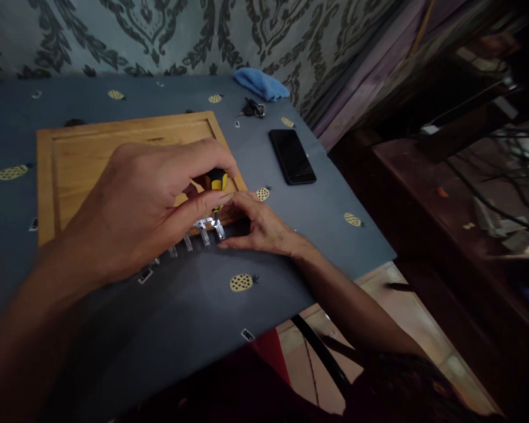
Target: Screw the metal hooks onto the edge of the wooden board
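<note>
My left hand [150, 200] is closed around a small screwdriver with a yellow and black handle [216, 180], held upright with its tip down on a shiny metal bracket [205, 228] at the near edge of a wooden board [88, 153]. My right hand [258, 226] rests on the table beside the bracket, fingers pinched at the screwdriver's tip and the metal part. Several metal hooks stick out from under the board's edge toward me. What my right fingertips pinch is too small to make out.
The table wears a blue-grey cloth [194, 311] with pineapple prints. A black phone [291, 156] lies to the right of the board; keys [251, 108] and a blue rag [261, 83] sit near the patterned wall. The table's right edge drops to a tiled floor [405, 317].
</note>
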Demonstrator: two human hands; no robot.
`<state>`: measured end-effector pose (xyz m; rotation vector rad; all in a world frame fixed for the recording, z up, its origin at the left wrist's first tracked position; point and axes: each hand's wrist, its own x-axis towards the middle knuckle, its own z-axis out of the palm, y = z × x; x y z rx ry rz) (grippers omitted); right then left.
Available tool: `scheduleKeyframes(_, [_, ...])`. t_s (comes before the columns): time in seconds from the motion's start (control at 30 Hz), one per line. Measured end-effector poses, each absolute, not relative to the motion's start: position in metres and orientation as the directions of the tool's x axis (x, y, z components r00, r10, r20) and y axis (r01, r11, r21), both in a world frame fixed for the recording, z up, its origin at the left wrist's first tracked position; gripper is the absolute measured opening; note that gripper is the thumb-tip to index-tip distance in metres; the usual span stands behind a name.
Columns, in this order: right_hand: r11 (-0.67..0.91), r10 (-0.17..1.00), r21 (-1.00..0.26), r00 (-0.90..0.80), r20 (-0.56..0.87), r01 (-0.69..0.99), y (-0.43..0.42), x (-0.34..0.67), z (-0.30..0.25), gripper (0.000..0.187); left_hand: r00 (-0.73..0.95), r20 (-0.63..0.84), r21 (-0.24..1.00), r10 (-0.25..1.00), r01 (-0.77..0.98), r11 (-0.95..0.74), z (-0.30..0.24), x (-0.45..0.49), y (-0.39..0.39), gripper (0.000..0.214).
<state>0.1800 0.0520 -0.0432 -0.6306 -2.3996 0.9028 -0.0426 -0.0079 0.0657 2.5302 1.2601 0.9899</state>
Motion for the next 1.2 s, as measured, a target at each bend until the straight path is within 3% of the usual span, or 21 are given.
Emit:
scheduleKeyframes(0.77, [0.646,0.597,-0.719,-0.757,0.266,0.256,0.0514,0.1799,-0.0436,0.057,0.399,0.631,0.246,0.665,0.709,-0.660,0.0619,-0.0338,-0.0065,0.014])
scheduleKeyframes(1.2, [0.666,0.589,-0.697,-0.761,0.272,0.266,0.0510,0.1795,-0.0425,0.055,0.497,0.577,0.241,0.648,0.655,-0.716,0.0681,-0.0373,-0.0053,0.021])
